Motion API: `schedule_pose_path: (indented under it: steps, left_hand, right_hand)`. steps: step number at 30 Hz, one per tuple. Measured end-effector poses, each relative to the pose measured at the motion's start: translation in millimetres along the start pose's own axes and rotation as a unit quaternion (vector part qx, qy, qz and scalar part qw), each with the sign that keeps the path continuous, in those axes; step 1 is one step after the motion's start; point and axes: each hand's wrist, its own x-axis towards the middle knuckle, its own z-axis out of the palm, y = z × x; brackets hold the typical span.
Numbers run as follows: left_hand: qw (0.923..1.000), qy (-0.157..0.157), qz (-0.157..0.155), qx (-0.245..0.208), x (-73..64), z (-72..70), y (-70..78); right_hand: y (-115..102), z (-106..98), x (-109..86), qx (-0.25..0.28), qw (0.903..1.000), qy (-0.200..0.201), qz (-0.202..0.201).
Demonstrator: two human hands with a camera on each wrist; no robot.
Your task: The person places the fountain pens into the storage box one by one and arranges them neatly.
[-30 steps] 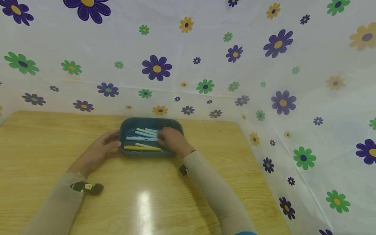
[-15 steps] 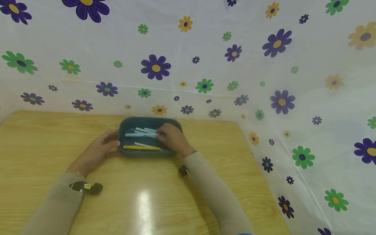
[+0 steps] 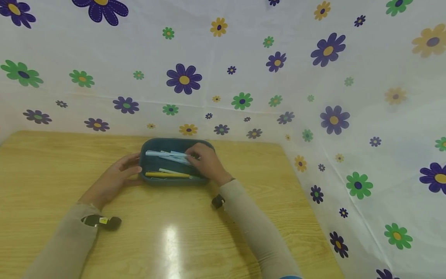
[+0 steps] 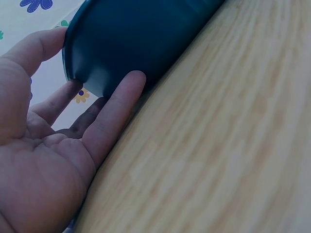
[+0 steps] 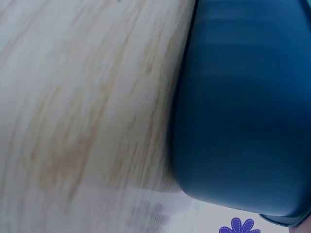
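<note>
A dark teal plastic tray (image 3: 177, 183) with raised walls stands on the table and holds several slim pens. Between its thumb and fingers, my right hand (image 3: 208, 162) pinches the right end of a light blue pen (image 3: 161, 154) at the back part of the tray. Other pale pens (image 3: 179, 159) lie partly beneath it. A yellow pen (image 3: 167, 175) and a pale green one (image 3: 170, 171) lie along the front wall. At the tray's left end, my left hand (image 3: 122, 174) rests its spread fingers (image 4: 114, 109) against the outer wall, thumb at the rim.
The tray sits near the back edge of a wood-grain table (image 3: 146, 236). A white flower-printed curtain (image 3: 223, 85) hangs behind and to the right. In the right wrist view the tray's outer wall (image 5: 243, 116) fills the right side, the hand almost wholly hidden.
My right hand has shifted slightly back, carrying the light blue pen from the tray's middle toward its back wall, over the other pens. My left hand has stayed at the tray.
</note>
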Motion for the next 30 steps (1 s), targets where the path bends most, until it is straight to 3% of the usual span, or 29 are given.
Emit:
schedule_pose_path:
  steps: [11,19,30]
  left_hand:
    - [1.0000,0.002,-0.003,0.007,2.4,-2.4,-3.6]
    - [0.9999,0.003,-0.010,-0.001,1.1,-1.8,-1.3]
    - [1.0000,0.006,-0.001,-0.007,2.5,-2.3,-5.1]
  right_hand:
    - [1.3,-5.0,1.0,0.005,0.9995,0.027,-0.019]
    - [-2.9,-18.9,0.6,0.009,0.9987,0.046,-0.022]
    - [10.3,-43.5,-9.5,0.015,0.9980,0.056,-0.026]
